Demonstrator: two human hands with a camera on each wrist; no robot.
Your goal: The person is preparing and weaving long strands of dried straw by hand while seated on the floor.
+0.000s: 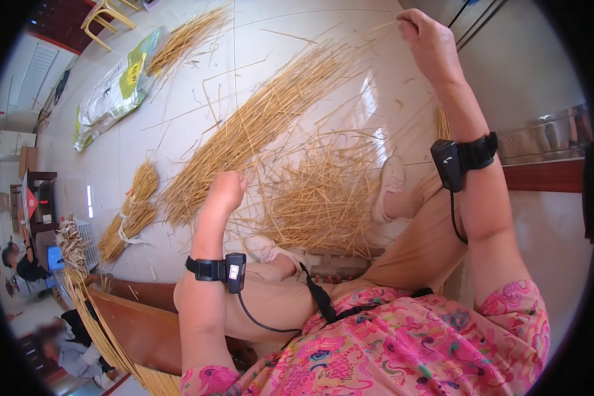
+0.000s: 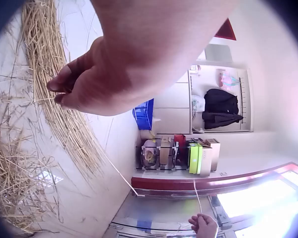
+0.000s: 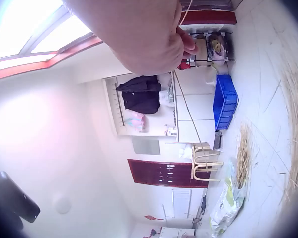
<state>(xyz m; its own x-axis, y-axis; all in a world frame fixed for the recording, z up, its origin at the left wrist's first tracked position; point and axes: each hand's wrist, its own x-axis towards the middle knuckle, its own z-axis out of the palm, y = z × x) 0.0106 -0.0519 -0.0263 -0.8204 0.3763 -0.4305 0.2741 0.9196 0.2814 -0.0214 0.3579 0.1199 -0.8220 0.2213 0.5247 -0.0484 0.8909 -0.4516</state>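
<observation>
Left hand [image 1: 226,191] pinched one straw [image 2: 120,173] low over the loose straw pile [image 1: 310,191]; right hand [image 1: 429,43] gripped its far end, raised near the wall. Bare floor [image 1: 198,86] lay open beyond, bounded by tied bundles [image 1: 131,214].

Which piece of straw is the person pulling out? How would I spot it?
Start at the big straw heap spread across the white tiled floor. Above it, the raised right hand pinches one thin straw, and the left hand holds its lower end. Unlike the piled stalks, it hangs alone in the air between both hands.
</observation>
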